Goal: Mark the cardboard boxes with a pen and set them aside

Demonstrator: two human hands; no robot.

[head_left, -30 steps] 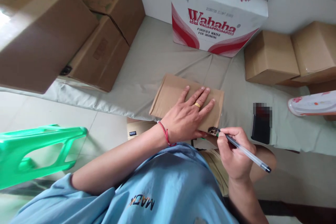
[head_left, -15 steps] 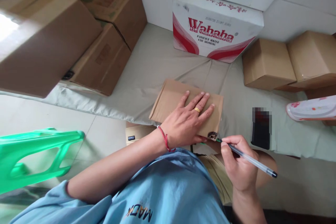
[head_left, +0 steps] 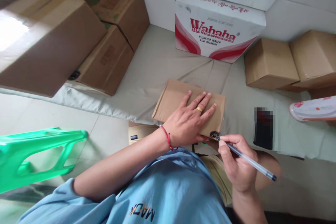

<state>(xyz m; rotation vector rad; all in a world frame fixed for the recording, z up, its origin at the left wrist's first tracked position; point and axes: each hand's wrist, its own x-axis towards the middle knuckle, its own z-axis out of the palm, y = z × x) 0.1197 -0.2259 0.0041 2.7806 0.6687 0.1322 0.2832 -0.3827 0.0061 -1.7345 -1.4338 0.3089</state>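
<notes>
A flat brown paper bag or envelope (head_left: 170,98) lies on the cloth-covered surface close to my body. My left hand (head_left: 190,120) presses flat on it with fingers spread; a gold ring and a red cord bracelet show on that hand and wrist. In my right hand (head_left: 240,164) is a pen (head_left: 250,162) with a clear barrel and black end cap, pinched between thumb and fingers. Its tip meets a dark, blackened patch (head_left: 214,135) at the near right corner of the brown paper.
A white-and-red water carton (head_left: 217,31) stands at the back. Brown cardboard boxes (head_left: 105,59) are stacked at left, with smaller boxes (head_left: 271,63) at right. A dark phone-like object (head_left: 263,134), partly pixelated, lies right of my hand. A green plastic stool (head_left: 52,147) stands lower left.
The pen tip has shifted slightly left, from beside the paper's corner onto the dark patch. My left hand stays put on the paper. The whole view has shifted a little.
</notes>
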